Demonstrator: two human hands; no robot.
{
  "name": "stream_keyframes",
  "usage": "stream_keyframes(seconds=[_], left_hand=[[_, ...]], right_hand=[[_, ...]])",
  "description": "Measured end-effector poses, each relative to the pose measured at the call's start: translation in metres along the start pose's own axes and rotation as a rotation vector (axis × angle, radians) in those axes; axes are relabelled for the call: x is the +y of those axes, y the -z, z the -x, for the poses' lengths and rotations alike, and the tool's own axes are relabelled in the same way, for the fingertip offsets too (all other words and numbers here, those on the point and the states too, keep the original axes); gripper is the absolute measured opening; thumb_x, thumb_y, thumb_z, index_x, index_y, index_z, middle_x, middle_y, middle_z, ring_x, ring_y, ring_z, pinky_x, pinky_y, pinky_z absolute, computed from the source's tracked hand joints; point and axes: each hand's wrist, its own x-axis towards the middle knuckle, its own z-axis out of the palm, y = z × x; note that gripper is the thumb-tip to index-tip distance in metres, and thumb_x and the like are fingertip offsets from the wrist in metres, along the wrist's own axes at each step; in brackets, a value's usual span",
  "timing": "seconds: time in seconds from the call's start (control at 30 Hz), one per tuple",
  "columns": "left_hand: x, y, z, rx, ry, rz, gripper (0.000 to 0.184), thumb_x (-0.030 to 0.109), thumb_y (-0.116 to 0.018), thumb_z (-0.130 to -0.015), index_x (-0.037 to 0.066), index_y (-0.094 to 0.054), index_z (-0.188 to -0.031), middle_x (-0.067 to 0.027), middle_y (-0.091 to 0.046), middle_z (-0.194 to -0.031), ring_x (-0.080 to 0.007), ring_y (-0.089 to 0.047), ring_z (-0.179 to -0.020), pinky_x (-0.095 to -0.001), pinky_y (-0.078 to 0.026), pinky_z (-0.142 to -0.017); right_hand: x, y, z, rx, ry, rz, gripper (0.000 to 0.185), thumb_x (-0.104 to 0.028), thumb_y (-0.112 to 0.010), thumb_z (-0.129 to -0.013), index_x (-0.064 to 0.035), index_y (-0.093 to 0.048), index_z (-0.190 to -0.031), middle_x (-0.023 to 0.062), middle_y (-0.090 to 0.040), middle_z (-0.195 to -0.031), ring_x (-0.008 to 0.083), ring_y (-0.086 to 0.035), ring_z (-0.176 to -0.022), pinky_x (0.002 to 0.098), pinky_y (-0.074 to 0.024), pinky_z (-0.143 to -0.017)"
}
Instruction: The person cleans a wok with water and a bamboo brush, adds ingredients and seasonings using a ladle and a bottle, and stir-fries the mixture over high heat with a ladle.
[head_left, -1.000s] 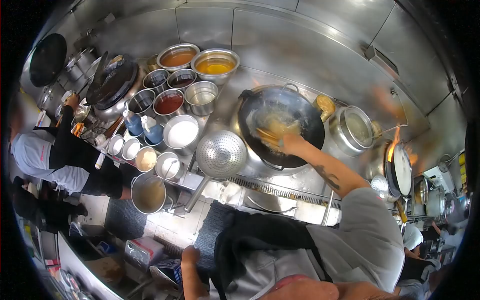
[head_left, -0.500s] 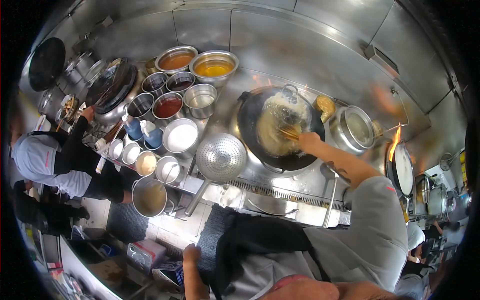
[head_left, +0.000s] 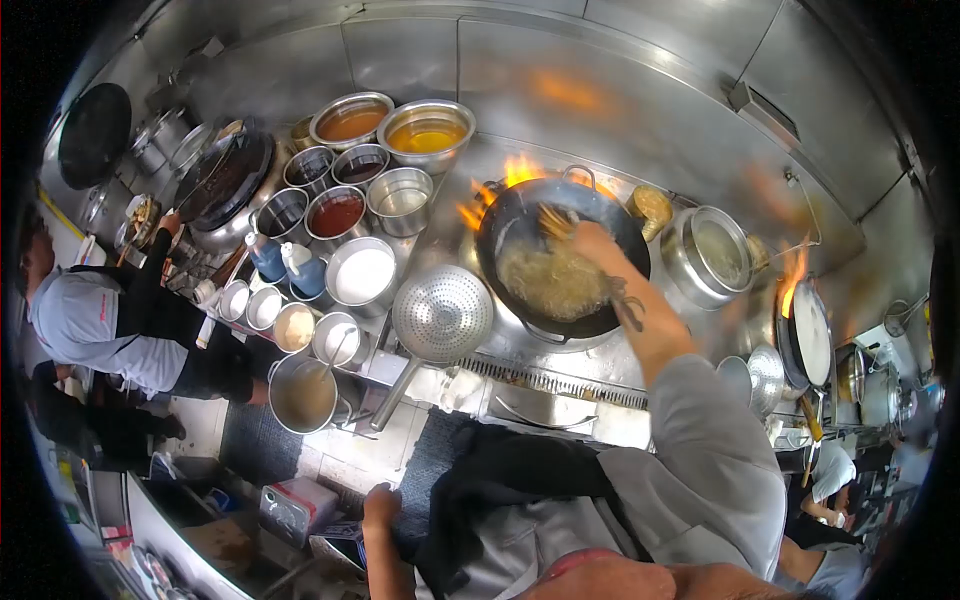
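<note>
My right hand (head_left: 592, 245) is closed around a bamboo wok brush (head_left: 555, 222), its bristles spread against the far inner wall of a black wok (head_left: 630, 235). Cloudy, yellowish liquid (head_left: 553, 275) pools in the near part of the wok. Flames (head_left: 521, 170) rise behind the wok's far left rim. Low beside my body, my left hand (head_left: 381, 507) is curled closed, away from the stove; whatever it may hold is hidden.
A perforated strainer (head_left: 442, 313) lies left of the wok. Sauce pots, including a red one (head_left: 337, 214), and an oil bowl (head_left: 428, 135) stand beyond it. A steel pot (head_left: 708, 255) is at right. Another person (head_left: 100, 318) works at the far left; a second wok (head_left: 807, 333) flames at right.
My right hand and the brush have moved up and left in the wok. The liquid has run toward the near side. Flames behind the wok have grown. My left hand stays low.
</note>
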Motion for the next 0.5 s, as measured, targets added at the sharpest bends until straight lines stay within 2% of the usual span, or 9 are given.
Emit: stream_keyframes(seconds=[0.07, 0.1, 0.17, 0.23, 0.3, 0.4, 0.47, 0.5], left_hand=[[0.016, 0.009, -0.010, 0.011, 0.041, 0.032, 0.026, 0.023, -0.054, -0.078, -0.001, -0.063, -0.075, -0.0250, -0.062, -0.082, -0.0424, -0.060, -0.082, -0.0495, -0.049, -0.076], [0.024, 0.011, -0.017, 0.014, 0.054, 0.052, 0.027, 0.024, -0.055, -0.078, -0.001, -0.064, -0.075, -0.0247, -0.063, -0.081, -0.0421, -0.061, -0.081, -0.0498, -0.049, -0.076], [0.016, -0.003, -0.024, -0.051, 0.048, 0.004, 0.031, 0.028, -0.055, -0.079, -0.001, -0.064, -0.076, -0.0248, -0.063, -0.082, -0.0422, -0.061, -0.080, -0.0497, -0.049, -0.076], [0.012, -0.011, -0.025, -0.136, 0.105, -0.038, 0.034, 0.032, -0.056, -0.080, -0.001, -0.065, -0.078, -0.0252, -0.064, -0.084, -0.0420, -0.062, -0.082, -0.0492, -0.050, -0.076], [0.017, -0.006, -0.021, -0.223, 0.237, -0.071, 0.037, 0.035, -0.058, -0.080, -0.001, -0.066, -0.080, -0.0260, -0.064, -0.089, -0.0414, -0.063, -0.086, -0.0486, -0.050, -0.077], [0.025, -0.007, -0.021, -0.327, 0.369, -0.092, 0.038, 0.037, -0.061, -0.079, -0.001, -0.068, -0.082, -0.0266, -0.065, -0.092, -0.0400, -0.064, -0.092, -0.0470, -0.051, -0.080], [0.038, 0.006, -0.028, -0.487, 0.373, -0.126, 0.032, 0.028, -0.058, -0.080, 0.002, -0.068, -0.095, -0.0226, -0.065, -0.104, -0.0341, -0.063, -0.102, -0.0431, -0.051, -0.086], [0.044, 0.007, -0.031, -0.564, 0.373, -0.138, 0.031, 0.023, -0.056, -0.080, 0.003, -0.069, -0.101, -0.0207, -0.065, -0.110, -0.0312, -0.062, -0.107, -0.0411, -0.051, -0.089]], right_hand=[[-0.008, -0.039, -0.004, 0.079, 0.079, 0.004, 0.035, -0.031, -0.064, -0.075, 0.0026, -0.069, -0.083, 0.0253, -0.066, -0.081, 0.0365, -0.067, -0.080, 0.0437, -0.0534, -0.073], [0.010, -0.068, -0.016, 0.010, 0.000, -0.017, 0.034, -0.031, -0.064, -0.074, 0.0023, -0.069, -0.082, 0.0249, -0.066, -0.081, 0.0370, -0.067, -0.079, 0.0437, -0.0534, -0.072], [0.002, -0.074, 0.011, 0.059, 0.114, 0.170, 0.033, -0.029, -0.064, -0.074, 0.0021, -0.068, -0.083, 0.0238, -0.066, -0.081, 0.0373, -0.067, -0.078, 0.0439, -0.0535, -0.072], [0.006, -0.069, 0.053, -0.078, 0.111, 0.294, 0.031, -0.027, -0.064, -0.073, 0.0017, -0.068, -0.085, 0.0226, -0.067, -0.082, 0.0372, -0.067, -0.078, 0.0437, -0.0538, -0.072], [0.025, -0.039, 0.092, -0.390, 0.008, 0.343, 0.030, -0.025, -0.064, -0.074, 0.0012, -0.067, -0.087, 0.0211, -0.067, -0.083, 0.0368, -0.067, -0.078, 0.0430, -0.0542, -0.072], [0.065, 0.014, 0.105, -0.428, 0.088, 0.543, 0.025, -0.023, -0.062, -0.074, -0.0027, -0.068, -0.088, 0.0187, -0.068, -0.089, 0.0321, -0.068, -0.084, 0.0429, -0.0541, -0.075], [0.092, 0.021, 0.081, -0.444, 0.098, 0.706, 0.031, -0.018, -0.060, -0.077, -0.0144, -0.059, -0.107, 0.0174, -0.068, -0.092, 0.0304, -0.067, -0.084, 0.0422, -0.0538, -0.073], [0.116, 0.005, 0.059, -0.475, 0.071, 0.798, 0.048, -0.014, -0.058, -0.079, -0.0243, -0.048, -0.124, 0.0166, -0.068, -0.093, 0.0303, -0.067, -0.082, 0.0413, -0.0537, -0.070]])
